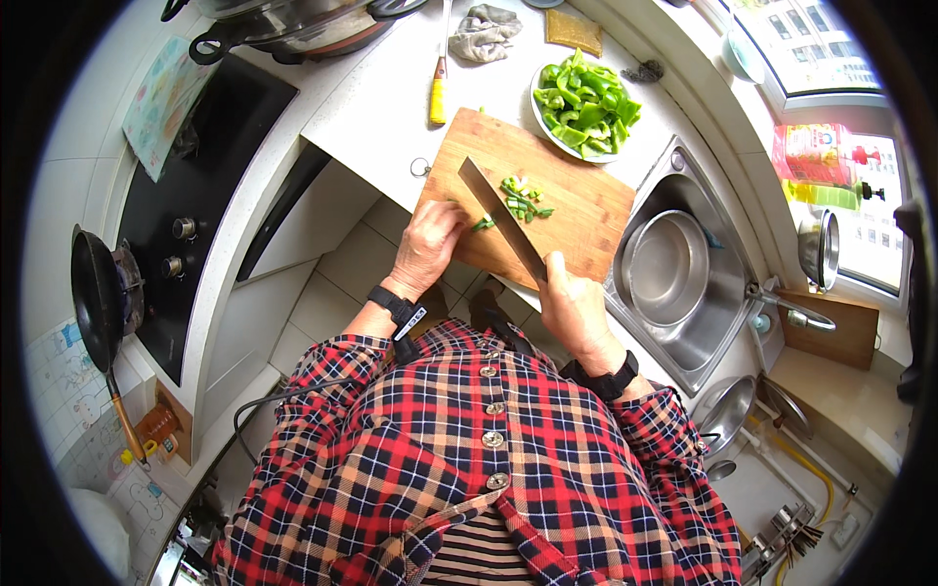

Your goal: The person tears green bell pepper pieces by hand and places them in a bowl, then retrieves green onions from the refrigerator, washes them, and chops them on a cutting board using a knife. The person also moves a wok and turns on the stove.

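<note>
My right hand (pixel 575 311) grips a kitchen knife (pixel 500 217) by its handle, and the long blade slants up and left over a wooden cutting board (pixel 586 220). Chopped green onion (pixel 526 200) lies in a small heap to the right of the blade. A few more green onion pieces (pixel 483 224) show on its left side, between blade and fingers. My left hand (pixel 428 240) is at the board's left edge, fingers curled and pressed together; what they hold, if anything, is hidden.
Beyond the board stands a plate of cut green peppers (pixel 586 103). A yellow-handled tool (pixel 438 93), a grey cloth (pixel 485 34) and a key ring (pixel 420 167) lie on the counter. To the right, a sink (pixel 689 356) holds a metal basin (pixel 666 269). A black stove (pixel 210 195) is at left.
</note>
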The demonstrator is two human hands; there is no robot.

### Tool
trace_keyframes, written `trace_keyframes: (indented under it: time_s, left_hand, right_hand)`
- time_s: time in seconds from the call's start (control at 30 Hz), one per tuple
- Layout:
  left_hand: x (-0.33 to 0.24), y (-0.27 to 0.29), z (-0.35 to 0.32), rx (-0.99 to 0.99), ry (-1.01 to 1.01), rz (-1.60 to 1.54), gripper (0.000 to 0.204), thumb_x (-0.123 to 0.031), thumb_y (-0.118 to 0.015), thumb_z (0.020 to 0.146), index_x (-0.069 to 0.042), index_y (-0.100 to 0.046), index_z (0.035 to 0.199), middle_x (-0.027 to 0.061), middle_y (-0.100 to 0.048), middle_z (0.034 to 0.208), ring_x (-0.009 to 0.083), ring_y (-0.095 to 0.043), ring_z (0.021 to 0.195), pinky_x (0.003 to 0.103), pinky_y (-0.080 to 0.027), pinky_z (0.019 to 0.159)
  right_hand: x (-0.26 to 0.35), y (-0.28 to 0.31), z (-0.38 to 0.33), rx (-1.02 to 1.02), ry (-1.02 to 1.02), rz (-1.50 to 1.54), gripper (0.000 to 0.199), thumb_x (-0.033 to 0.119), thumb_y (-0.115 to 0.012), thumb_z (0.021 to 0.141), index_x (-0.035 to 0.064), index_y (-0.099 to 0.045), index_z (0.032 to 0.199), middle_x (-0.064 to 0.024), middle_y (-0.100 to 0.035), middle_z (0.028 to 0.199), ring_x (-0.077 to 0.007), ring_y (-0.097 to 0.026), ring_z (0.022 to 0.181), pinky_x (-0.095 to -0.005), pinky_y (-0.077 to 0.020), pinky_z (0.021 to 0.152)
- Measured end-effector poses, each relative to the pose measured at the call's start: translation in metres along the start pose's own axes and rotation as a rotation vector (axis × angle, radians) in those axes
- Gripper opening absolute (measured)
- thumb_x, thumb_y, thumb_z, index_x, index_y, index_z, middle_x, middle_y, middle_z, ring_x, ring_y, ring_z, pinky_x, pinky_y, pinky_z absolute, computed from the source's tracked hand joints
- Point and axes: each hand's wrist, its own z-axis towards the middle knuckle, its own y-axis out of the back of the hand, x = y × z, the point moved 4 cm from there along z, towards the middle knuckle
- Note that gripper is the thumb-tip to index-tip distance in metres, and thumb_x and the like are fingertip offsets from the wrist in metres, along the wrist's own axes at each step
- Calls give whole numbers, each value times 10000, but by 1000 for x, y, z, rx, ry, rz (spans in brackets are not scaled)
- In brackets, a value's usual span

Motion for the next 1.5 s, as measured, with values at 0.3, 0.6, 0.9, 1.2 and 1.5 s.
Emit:
trace_keyframes:
  time_s: [0.3, 0.6, 0.9, 1.2, 1.5]
  left_hand:
    - [-3, -25, -3, 37, -15, 111, 157, 13, -617, 754, -45, -651, 895, 96, -596, 877, 293, -587, 876, 369, -529, 774]
    - [-11, -26, -9, 97, -95, 149, 204, 18, -619, 761, -48, -630, 953, 109, -581, 886, 308, -570, 865, 389, -507, 778]
    - [11, 2, 2, -18, 142, 351, 242, -103, -704, 790, -72, -608, 1009, 82, -562, 1004, 287, -510, 971, 403, -394, 864]
    - [8, -4, -1, -66, 64, 292, 169, -110, -698, 808, -74, -624, 956, 64, -584, 881, 275, -545, 885, 386, -399, 789]
    - [11, -2, -2, -48, 81, 325, 102, -91, -689, 787, -61, -612, 845, 78, -571, 848, 298, -539, 843, 404, -412, 766]
  right_hand:
    - [7, -20, -1, 78, 19, -107, 261, 19, -556, 799, -32, -473, 1042, -172, -632, 679, -351, -644, 589, -438, -509, 530]
    - [9, -36, 52, 15, -125, 29, 301, 72, -587, 825, -28, -459, 1078, -214, -634, 645, -382, -654, 623, -473, -519, 562]
    - [-11, -2, 14, -133, -171, 102, 264, 90, -628, 845, 14, -435, 1010, -204, -607, 616, -416, -622, 588, -498, -490, 523]
    - [7, -13, -4, -27, -122, 32, 215, 68, -611, 837, 29, -451, 975, -163, -614, 617, -357, -644, 584, -445, -505, 510]
    - [18, -25, 0, 9, -39, 58, 249, 74, -624, 833, 14, -449, 1000, -184, -621, 669, -381, -638, 608, -468, -498, 529]
